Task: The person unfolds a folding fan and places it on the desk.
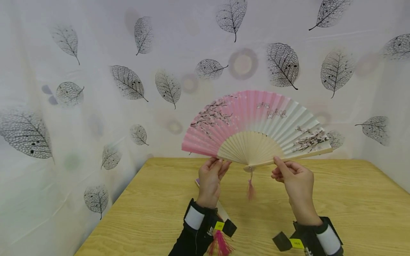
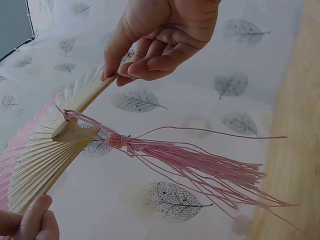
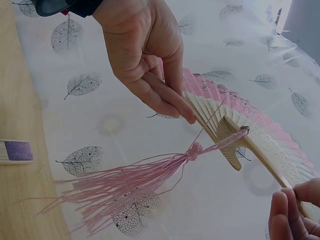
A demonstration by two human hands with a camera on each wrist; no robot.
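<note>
Plainly, we see both hands raised over the wooden tabletop, holding an open folding fan spread wide between them. The left hand has its grip clamped on the lower edge at the fan's pink end; the right hand pinches the pale guard stick on the other side, thumb in front. Between the two hands lies a gap, and in it we find the fan's pivot and a pink tassel hanging straight down. The fan's curved rim rises in front of a pale curtain printed with leaves, and we cannot tell how near the cloth it stands. Both ends of the fan reach sideways past the hands.

Below the left wrist, a slim folded piece with a purple end lies on the tabletop, partly hidden by the forearm, so that side is more crowded; a magenta tassel shows beside the cuff. On the right we see wood grain running from the hand out to the table's side. The far edge passes behind the fan's lower part, while the left edge slants well apart from the left hand.
</note>
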